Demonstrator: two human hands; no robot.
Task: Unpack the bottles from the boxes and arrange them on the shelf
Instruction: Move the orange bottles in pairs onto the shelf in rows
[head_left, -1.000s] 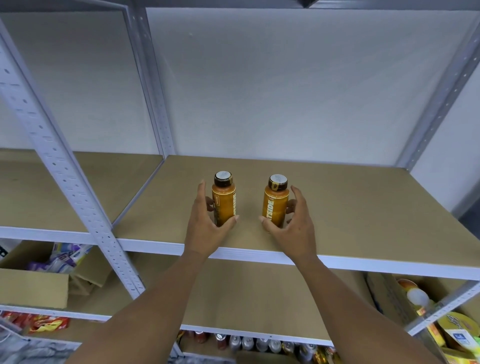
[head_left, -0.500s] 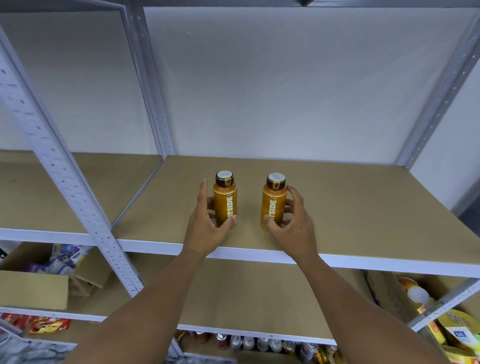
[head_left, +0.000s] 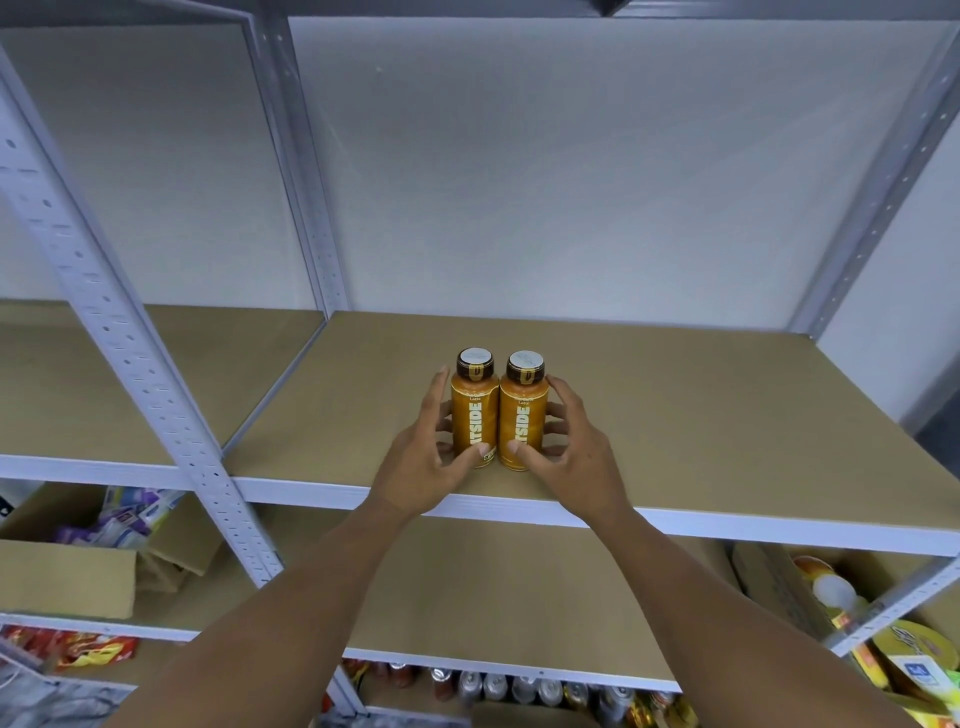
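Note:
Two orange bottles with dark necks and white caps stand upright and touching each other near the front of the brown shelf board (head_left: 701, 415). My left hand (head_left: 426, 457) curls round the left bottle (head_left: 474, 410), thumb at its base in front, fingers behind. My right hand (head_left: 571, 457) grips the right bottle (head_left: 522, 415) the same way from the right. Both labels face me.
A white perforated upright (head_left: 130, 332) stands at the left. An open cardboard box (head_left: 67, 571) with packets sits on the lower left shelf. Another box (head_left: 769, 582) with yellow packs is at lower right. Cans (head_left: 519, 686) line the bottom shelf.
Both hands have slid the two bottles toward each other; the gap between them has closed and they now touch side by side.

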